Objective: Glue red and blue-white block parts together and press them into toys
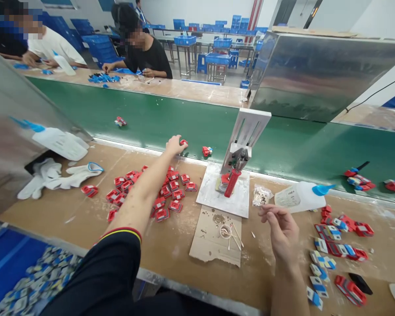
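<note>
My left hand reaches out over the near edge of the green conveyor belt, its fingers closed on a small red plastic part. Another red part with white and blue on it lies on the belt to the right. Below my forearm is a loose pile of red and grey parts. My right hand is raised above the table with curled fingers; what they hold, if anything, is hidden. Near its fingertips are a bag of cotton swabs and a white squeeze bottle lying on its side.
A toggle clamp fixture with a red handle stands mid-table. Cardboard carries a small ring-shaped dish and swabs. Red, blue and white parts lie at right, white gloves at left. A blue crate is lower left. Co-workers sit across the belt.
</note>
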A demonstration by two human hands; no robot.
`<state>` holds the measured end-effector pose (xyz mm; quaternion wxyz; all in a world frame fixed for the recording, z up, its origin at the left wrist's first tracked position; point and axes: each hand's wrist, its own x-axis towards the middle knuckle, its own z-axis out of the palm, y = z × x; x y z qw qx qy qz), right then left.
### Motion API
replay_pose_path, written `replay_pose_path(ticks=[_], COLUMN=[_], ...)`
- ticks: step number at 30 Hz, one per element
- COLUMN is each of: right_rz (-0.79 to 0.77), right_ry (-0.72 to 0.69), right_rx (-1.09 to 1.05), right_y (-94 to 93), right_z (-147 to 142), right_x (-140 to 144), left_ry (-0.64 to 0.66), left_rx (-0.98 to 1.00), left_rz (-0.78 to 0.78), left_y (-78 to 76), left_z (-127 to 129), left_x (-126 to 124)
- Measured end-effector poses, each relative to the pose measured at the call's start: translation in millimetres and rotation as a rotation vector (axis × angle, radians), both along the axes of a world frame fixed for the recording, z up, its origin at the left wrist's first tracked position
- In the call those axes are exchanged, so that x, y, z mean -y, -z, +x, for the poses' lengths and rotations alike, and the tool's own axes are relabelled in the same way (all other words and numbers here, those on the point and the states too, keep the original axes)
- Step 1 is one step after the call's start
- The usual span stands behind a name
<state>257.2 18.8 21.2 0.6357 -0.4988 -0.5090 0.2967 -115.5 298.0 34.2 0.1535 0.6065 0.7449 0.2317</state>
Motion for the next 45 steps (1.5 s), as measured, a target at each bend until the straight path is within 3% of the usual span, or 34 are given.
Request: replay_pose_path(ticks=[2,5,8,10,13,17,20,26,30,34,38,45], right_rz=[0.007,0.046,0.059,0.027,-0.016,-0.01,-0.014,0.008,0.108,0.113,0.069,-0.143], right_ry=[-0.024,-0.045,-0.104,-0.206,-0.405,-0.662,-0.681,-0.559,-0.508,-0.454,-0.412,-0.309], right_rx=[0.08,0.198,0.395,0.546,0.711,0.796,0.717,0.687,0.653,0.723,0.647,0.433], right_y=[3.1,4.8,-2.2,-11.5,-22.8,-17.8,-6.7,3.9,11.7,17.7,13.5,13.1], right_z=[-0.2,6.5,16.4,19.6,15.6,3.8,-2.6,-19.6,-37.9,-45.3,-38.5,-24.7], right_x=[1.9,3.1,7.9,14.0,21.0,22.3,22.1,19.7,18.0,17.7,19.7,20.2], left_ry=[-0.005,-0.012,0.002,0.049,0.274,0.498,0.545,0.54,0.444,0.38,0.353,0.439], left_rx=[0.02,0.07,0.145,0.251,0.744,1.01,1.111,1.222,1.413,1.545,1.565,1.488], left_rz=[0.006,0.077,0.165,0.224,0.392,0.258,0.225,0.177,-0.001,-0.14,-0.172,-0.223], left_y=[3.7,-6.5,-22.2,-25.4,-21.0,-11.3,3.9,32.3,39.0,41.9,41.1,33.1], left_z=[7.3,7.6,2.4,4.7,21.8,57.8,80.3,90.6,90.2,87.3,83.1,78.3], left_x=[-5.9,-5.7,18.7,54.3,130.3,226.1,258.2,263.2,265.7,264.6,261.9,260.0])
